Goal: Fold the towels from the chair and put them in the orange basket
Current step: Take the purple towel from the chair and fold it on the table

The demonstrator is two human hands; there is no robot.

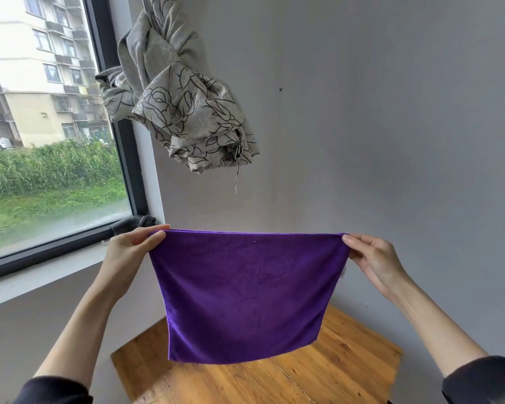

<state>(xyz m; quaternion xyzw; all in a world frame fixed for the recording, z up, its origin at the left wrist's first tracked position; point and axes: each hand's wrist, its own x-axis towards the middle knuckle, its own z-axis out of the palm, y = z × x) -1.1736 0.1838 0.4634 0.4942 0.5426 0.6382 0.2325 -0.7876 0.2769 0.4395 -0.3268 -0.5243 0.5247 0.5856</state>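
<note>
A purple towel (pixel 245 293) hangs flat in the air in front of me, stretched out by its two top corners. My left hand (pixel 131 249) pinches the top left corner between thumb and fingers. My right hand (pixel 370 258) pinches the top right corner. The towel's lower edge hangs just above a wooden table (pixel 347 371). Neither the chair nor the orange basket is in view.
The wooden table stands in a corner against a grey wall (pixel 391 112). A knotted patterned curtain (pixel 181 97) hangs above and to the left. A window (pixel 50 126) with a sill (pixel 41 275) lies on the left.
</note>
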